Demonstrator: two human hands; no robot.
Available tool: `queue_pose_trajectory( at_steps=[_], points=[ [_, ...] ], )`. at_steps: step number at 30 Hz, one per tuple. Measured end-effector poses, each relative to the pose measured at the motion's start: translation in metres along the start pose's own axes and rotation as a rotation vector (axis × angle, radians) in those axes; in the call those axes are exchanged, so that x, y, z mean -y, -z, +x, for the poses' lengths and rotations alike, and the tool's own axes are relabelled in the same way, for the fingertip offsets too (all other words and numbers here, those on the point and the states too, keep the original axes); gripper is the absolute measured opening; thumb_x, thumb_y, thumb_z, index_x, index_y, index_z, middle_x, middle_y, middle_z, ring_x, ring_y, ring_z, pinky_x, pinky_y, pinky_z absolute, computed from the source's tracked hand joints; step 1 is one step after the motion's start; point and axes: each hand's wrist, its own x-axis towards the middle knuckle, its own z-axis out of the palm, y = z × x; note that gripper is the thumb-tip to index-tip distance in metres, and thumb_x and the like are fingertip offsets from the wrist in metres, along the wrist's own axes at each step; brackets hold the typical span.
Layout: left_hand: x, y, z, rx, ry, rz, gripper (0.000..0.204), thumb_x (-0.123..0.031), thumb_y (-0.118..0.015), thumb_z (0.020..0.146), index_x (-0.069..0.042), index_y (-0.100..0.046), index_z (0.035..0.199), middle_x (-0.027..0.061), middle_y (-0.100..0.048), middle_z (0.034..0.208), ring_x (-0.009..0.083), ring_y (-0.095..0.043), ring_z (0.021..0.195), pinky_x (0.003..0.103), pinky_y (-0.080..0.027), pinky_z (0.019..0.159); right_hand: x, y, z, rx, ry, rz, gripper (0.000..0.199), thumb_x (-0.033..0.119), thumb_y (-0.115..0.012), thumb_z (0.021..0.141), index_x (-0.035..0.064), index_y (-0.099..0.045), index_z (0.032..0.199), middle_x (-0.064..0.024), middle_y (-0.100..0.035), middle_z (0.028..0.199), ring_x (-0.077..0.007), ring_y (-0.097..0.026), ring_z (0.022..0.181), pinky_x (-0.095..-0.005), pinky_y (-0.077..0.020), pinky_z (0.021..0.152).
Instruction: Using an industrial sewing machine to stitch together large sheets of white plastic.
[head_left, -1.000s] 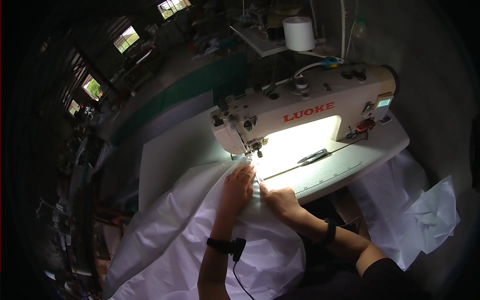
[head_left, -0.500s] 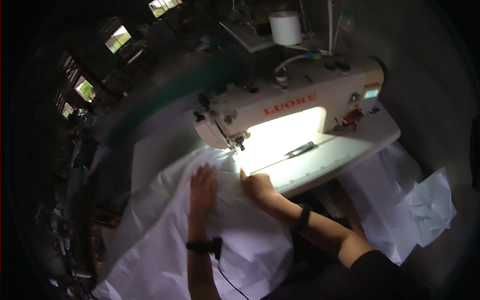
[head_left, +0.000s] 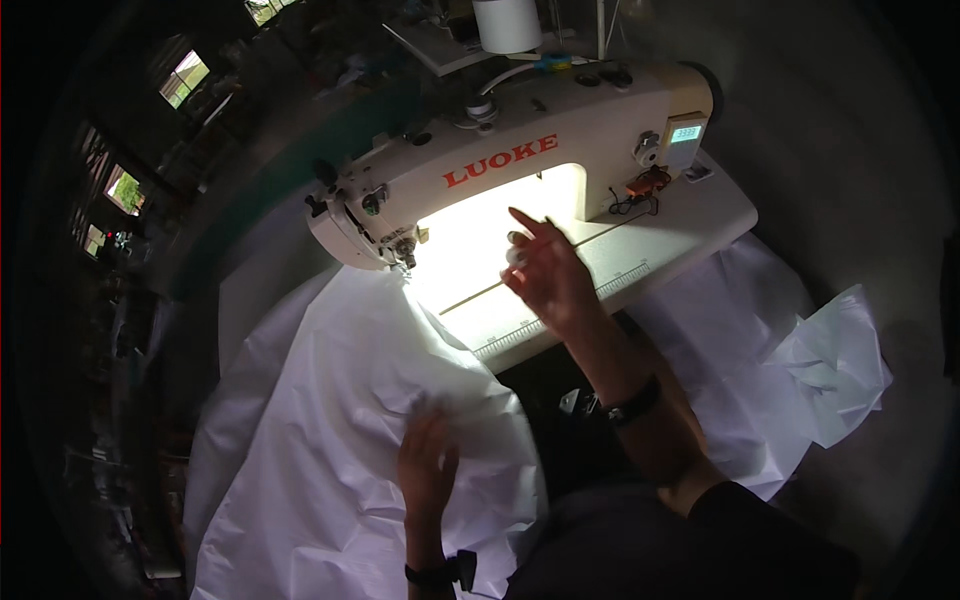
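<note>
From my remote place, I see the right hand [head_left: 552, 280] raised over the lit table [head_left: 700, 215], its index finger extended, the others curled; whether they hold something, I cannot tell. The left hand [head_left: 428, 465] has loosely opened fingers, blurred at the tips, over the white fabric [head_left: 335, 390]. This fabric spreads from near the needle area of the sewing machine [head_left: 600, 120] toward me. Behind stands a white thread cone [head_left: 508, 25].

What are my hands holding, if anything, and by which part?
It can't be told: the right hand is partly curled; the left hand, over white fabric, is blurred.
</note>
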Motion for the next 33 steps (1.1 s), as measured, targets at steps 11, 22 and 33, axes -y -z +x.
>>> queue_pose_trajectory(
  at_steps=[11,22,33],
  points=[
    [-0.063,-0.002,-0.015,-0.036,0.285,-0.867,0.042,0.01,-0.053,0.088,-0.001,-0.054,0.128,0.0176,-0.06,0.125,0.0271,-0.062,0.111,0.039,-0.049,0.096,0.02,-0.018,-0.031,0.248,0.05,0.515,0.021,0.019,-0.048,0.1,0.0099,-0.067,0.102,0.0048,-0.052,0.069,-0.0048,-0.046,0.057,-0.0232,-0.0425,0.065],
    [-0.135,-0.055,0.014,0.311,0.387,-1.338,0.038,-0.011,-0.073,0.086,-0.001,-0.053,0.116,0.0013,-0.065,0.098,0.0077,-0.061,0.092,0.023,-0.049,0.081,-0.032,-0.011,-0.009,0.34,0.971,-1.682,0.005,0.012,-0.065,0.087,0.0116,-0.065,0.092,0.0007,-0.058,0.069,-0.0155,-0.059,0.06,-0.0301,-0.0469,0.058],
    [-0.147,-0.037,0.01,0.263,0.585,-1.525,0.03,-0.013,-0.07,0.088,-0.004,-0.05,0.108,0.0044,-0.061,0.098,0.0081,-0.059,0.091,0.024,-0.05,0.077,-0.057,-0.04,-0.012,0.529,1.159,-1.734,0.01,0.01,-0.071,0.077,0.0121,-0.064,0.084,0.0001,-0.056,0.064,-0.0184,-0.056,0.055,-0.0308,-0.0462,0.057]
  ],
)
